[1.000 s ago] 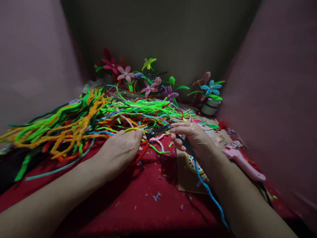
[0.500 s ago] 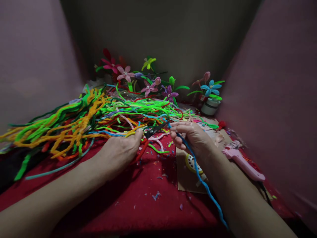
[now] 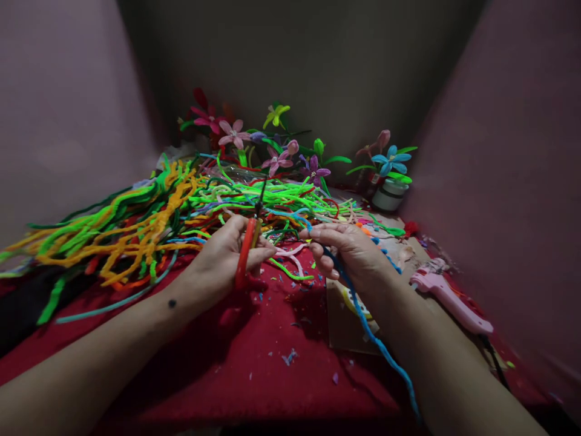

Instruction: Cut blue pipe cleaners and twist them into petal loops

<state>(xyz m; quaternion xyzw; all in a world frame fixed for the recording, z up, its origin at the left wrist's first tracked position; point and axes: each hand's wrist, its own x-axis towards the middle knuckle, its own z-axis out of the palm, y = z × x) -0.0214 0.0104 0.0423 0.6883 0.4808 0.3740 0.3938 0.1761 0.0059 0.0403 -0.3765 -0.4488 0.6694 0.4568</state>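
My left hand [image 3: 224, 254] is closed on a pair of scissors with orange-red handles [image 3: 246, 251]; their dark blades point up and away over the pile. A blue pipe cleaner [image 3: 368, 327] is pinched between the thumb and fingers of my right hand [image 3: 338, 245]. Its short end sticks up past my fingertips, and its long part hangs down along my right forearm toward the front edge. The scissors and the blue pipe cleaner are apart. Beyond both hands lies a heap of green, orange and other coloured pipe cleaners [image 3: 272, 197].
Pipe-cleaner flowers [image 3: 233, 134] stand at the back, with a blue flower [image 3: 391, 161] in a small jar [image 3: 389, 195] at right. A pink glue gun [image 3: 454, 303] and cardboard [image 3: 347, 336] lie at right. Fuzz scraps dot the red cloth [image 3: 272, 399].
My left hand has drawn the scissors back from the blue pipe cleaner and turned them upward, so their handles now show. My right hand keeps its pinch. The view has shifted slightly.
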